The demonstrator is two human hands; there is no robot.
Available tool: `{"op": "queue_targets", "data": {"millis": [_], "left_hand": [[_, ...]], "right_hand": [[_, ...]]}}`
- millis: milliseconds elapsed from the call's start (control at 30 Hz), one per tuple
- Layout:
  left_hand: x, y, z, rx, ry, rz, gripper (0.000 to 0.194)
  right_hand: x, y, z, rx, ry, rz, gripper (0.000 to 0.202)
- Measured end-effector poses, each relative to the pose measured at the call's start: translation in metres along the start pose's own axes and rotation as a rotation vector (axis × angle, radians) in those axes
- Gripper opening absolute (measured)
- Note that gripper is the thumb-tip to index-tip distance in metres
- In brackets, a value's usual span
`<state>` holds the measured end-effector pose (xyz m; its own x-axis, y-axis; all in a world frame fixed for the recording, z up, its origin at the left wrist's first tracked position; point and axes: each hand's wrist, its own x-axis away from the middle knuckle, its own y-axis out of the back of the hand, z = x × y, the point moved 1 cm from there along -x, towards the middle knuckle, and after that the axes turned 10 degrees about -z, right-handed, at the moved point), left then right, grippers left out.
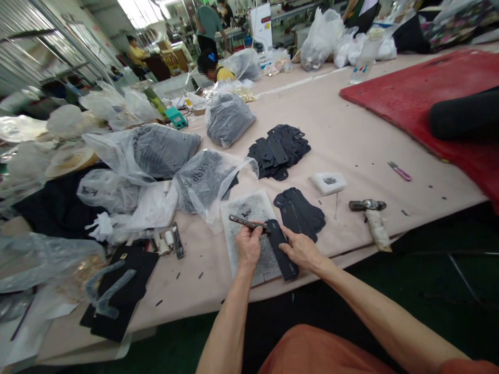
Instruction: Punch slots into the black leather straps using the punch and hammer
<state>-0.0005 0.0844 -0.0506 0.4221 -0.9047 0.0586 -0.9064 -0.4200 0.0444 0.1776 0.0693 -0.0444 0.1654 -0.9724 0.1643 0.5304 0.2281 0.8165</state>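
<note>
My left hand [249, 245] is closed around a dark metal punch [240, 221], held nearly level, with one end at the upper part of a long black strip [281, 252]. My right hand [300, 248] grips the strip's right edge between thumb and fingers. Beneath the strip lies a speckled white board [228, 228], partly covered by my hands. To the right of the board is a small stack of black cut pieces [300, 213]. A hammer [372, 218] with a wrapped handle rests farther right, beside a white block [328, 183] with dark marks.
A larger heap of black pieces [278, 150] lies beyond the board. Plastic bags of dark pieces [206, 179] crowd the left. Pink-handled snips [401, 171] and a red board [429, 98] are on the right. A person in yellow [225, 74] is across the table.
</note>
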Motion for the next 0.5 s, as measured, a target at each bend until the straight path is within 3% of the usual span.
{"op": "queue_targets", "data": {"millis": [233, 500], "left_hand": [[-0.0072, -0.0083, -0.0043, -0.152, -0.074, 0.120, 0.018], [-0.0061, -0.0109, -0.0092, -0.172, -0.135, 0.128, 0.016]], "right_hand": [[0.0041, -0.0010, 0.0019, 0.094, 0.018, 0.033, 0.060], [0.0050, -0.0022, -0.0005, 0.065, 0.009, 0.051, 0.059]]}}
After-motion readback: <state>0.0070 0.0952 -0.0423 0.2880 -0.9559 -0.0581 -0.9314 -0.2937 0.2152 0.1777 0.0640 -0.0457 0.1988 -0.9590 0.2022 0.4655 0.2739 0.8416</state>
